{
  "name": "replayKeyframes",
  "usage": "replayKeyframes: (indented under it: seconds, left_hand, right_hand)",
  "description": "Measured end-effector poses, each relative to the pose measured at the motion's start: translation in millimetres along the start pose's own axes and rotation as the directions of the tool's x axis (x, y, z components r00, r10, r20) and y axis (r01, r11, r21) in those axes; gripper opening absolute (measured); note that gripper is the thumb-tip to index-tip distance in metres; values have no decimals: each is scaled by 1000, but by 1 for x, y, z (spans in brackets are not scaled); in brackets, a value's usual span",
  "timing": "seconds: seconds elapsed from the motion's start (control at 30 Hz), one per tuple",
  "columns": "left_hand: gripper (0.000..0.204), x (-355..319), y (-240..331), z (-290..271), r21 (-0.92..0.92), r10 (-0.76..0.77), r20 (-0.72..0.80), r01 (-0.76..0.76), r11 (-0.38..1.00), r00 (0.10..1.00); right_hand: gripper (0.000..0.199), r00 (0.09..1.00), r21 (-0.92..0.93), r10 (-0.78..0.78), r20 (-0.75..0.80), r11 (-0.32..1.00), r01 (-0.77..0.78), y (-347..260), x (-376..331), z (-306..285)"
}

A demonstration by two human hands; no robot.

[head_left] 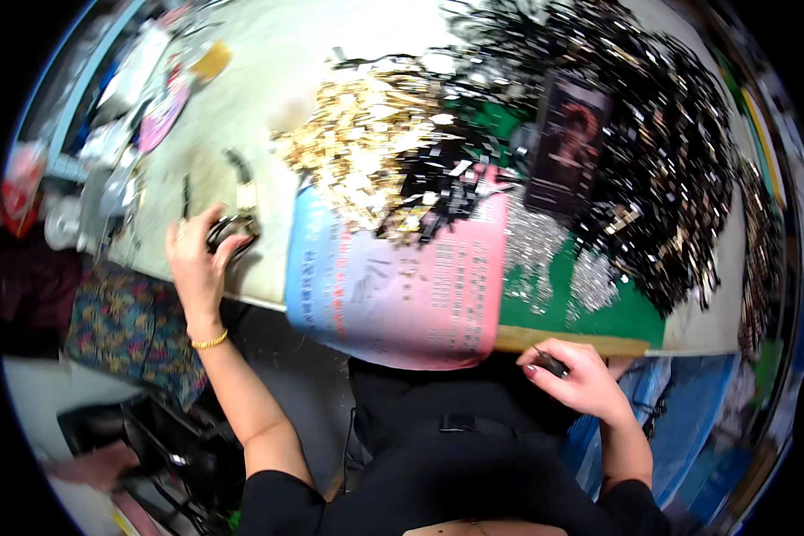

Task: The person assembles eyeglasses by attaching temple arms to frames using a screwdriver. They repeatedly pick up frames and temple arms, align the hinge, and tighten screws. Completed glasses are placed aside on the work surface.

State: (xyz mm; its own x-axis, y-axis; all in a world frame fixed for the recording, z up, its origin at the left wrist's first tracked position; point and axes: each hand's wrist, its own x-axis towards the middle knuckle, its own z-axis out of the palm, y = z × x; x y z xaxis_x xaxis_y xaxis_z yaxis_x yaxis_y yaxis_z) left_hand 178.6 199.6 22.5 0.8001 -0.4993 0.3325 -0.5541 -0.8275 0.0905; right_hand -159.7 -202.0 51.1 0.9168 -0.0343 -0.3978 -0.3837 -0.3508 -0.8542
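A small dark bundle of parts (232,234) near the tabletop (259,107) edge is gripped by the left hand (196,263), fingers curled around it. A thin dark tool (551,364) is pinched narrowly in the right hand (576,375) at the near edge, likely kept ready. Gold pieces (357,152) and black pieces (652,143) are heaped behind a pink-and-blue sheet (402,286), within reach.

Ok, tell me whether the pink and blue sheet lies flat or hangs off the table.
Hangs off. The sheet droops over the table edge toward the lap.
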Motion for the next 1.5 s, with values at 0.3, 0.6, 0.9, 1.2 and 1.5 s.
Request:
replayKeyframes:
  seconds: [0.3, 0.6, 0.9, 1.2, 1.5]
  left_hand:
    - [31, 56, 245, 4, -335, 590, -76, -578, 744, 804]
    - [24, 35, 284, 49, -175, 427, -63, -432, 885, 902]
    - [27, 17, 284, 42, -208, 382, -70, -388, 898, 922]
    - [16, 6, 223, 12, -370, -17, -237, -75, 926, 971]
    - [13, 40, 181, 14, -330, -189, -144, 133, 934, 971]
  right_hand:
    - [38, 963, 11, -260, 72, 966, 260, 15, -3, 31]
    - [38, 943, -11, -331, 37, 943, 332, 31, -18, 8]
    - [21, 632, -729, -470, -617, 643, -234, 18, 13, -97]
    - [13, 590, -794, -553, -588, 536, -288, 16, 31, -125]
    - [17, 684, -834, -478, -551, 338, -435, 24, 32, -127]
